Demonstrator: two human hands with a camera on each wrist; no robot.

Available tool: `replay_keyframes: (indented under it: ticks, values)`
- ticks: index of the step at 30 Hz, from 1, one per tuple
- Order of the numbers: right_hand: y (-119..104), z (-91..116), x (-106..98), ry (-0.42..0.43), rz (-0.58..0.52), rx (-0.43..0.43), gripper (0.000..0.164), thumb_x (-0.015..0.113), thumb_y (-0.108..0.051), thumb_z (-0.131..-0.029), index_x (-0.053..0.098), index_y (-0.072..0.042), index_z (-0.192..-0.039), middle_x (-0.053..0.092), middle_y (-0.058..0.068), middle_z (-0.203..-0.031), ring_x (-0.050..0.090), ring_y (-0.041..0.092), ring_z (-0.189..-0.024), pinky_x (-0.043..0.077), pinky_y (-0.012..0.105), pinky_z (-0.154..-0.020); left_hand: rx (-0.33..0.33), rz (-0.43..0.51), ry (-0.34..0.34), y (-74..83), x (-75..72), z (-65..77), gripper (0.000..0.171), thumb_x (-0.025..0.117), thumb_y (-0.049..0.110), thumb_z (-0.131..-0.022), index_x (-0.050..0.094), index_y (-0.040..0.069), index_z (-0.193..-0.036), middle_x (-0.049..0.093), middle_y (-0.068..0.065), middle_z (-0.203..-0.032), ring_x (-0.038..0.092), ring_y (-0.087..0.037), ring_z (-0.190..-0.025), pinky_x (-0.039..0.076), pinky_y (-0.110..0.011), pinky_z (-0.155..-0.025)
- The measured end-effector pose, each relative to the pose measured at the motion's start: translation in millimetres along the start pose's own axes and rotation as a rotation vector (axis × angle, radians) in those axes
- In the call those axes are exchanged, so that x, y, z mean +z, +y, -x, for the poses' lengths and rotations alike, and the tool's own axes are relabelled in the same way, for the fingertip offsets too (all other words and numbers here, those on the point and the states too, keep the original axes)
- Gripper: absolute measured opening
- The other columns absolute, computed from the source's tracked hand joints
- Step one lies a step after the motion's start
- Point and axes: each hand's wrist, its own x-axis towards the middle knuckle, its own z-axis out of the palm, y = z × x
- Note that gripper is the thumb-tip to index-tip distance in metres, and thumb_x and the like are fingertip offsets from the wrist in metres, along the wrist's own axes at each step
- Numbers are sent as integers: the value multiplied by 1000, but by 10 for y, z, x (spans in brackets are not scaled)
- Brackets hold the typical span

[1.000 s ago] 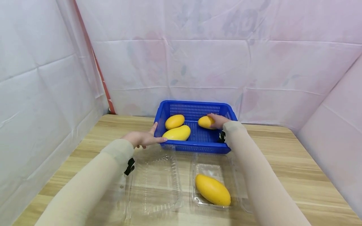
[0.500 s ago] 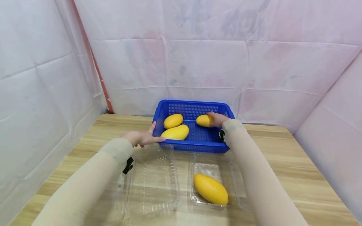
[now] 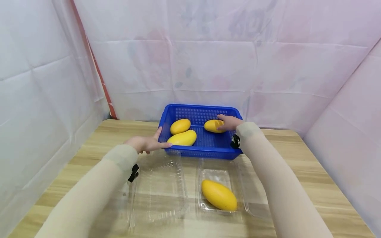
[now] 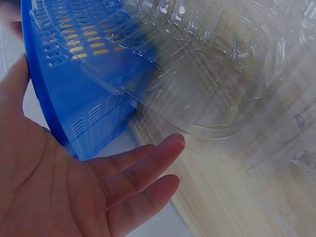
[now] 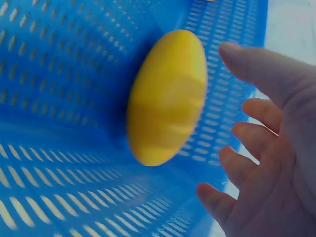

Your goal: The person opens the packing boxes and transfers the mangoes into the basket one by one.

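A mango point(image 5: 167, 98) lies in the right part of the blue basket point(image 3: 205, 153). Just right of it is my right hand point(image 3: 232, 123), fingers spread and apart from the fruit in the right wrist view. Two more mangoes point(image 3: 182, 138) sit at the basket's left end. My left hand point(image 4: 64, 177) is at the front left corner, thumb and one finger spread along the rim, the other fingers extended below. On the table nearer me, one mango point(image 3: 219, 195) rests in a clear plastic clamshell box point(image 3: 215, 173).
Left of that box stands another clear plastic clamshell box point(image 3: 159, 195), its near-left part behind my left sleeve point(image 3: 98, 188). The clear lid point(image 3: 254, 195) of the right box lies by my right sleeve. Behind the basket hangs a white sheet point(image 3: 208, 72).
My right hand has let go of the mango in the basket and drawn slightly to the right. The left hand keeps its place at the basket corner. The head view has shifted a little.
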Motion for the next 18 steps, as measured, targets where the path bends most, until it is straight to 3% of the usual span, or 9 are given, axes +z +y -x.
replay_keyframes:
  ticks: [3, 12, 18]
  values:
    - [-52, 52, -38, -4, 39, -20, 68, 56, -28, -93, 23, 1, -146, 17, 24, -150, 20, 41, -135, 21, 52, -107, -5, 0, 1, -24, 14, -10, 107, 42, 76, -79, -30, 29, -141, 16, -22, -151, 53, -32, -106, 42, -49, -83]
    - [-181, 215, -140, -3, 54, -33, 65, 54, -27, -95, 24, 0, -146, 16, 23, -151, 20, 40, -135, 20, 52, -107, 18, 50, -1, -9, 67, 26, 102, 41, 68, -86, -33, 25, -140, -11, -20, -153, 49, -45, -111, 36, -62, -89]
    - [-159, 391, -163, 7, 60, -62, 66, 54, -28, -95, 24, 1, -146, 20, 25, -149, 26, 42, -132, 22, 53, -106, 35, 95, 9, 60, 97, 51, 100, 42, 65, -87, -33, 25, -140, -18, -15, -152, 44, -46, -118, 29, -63, -97]
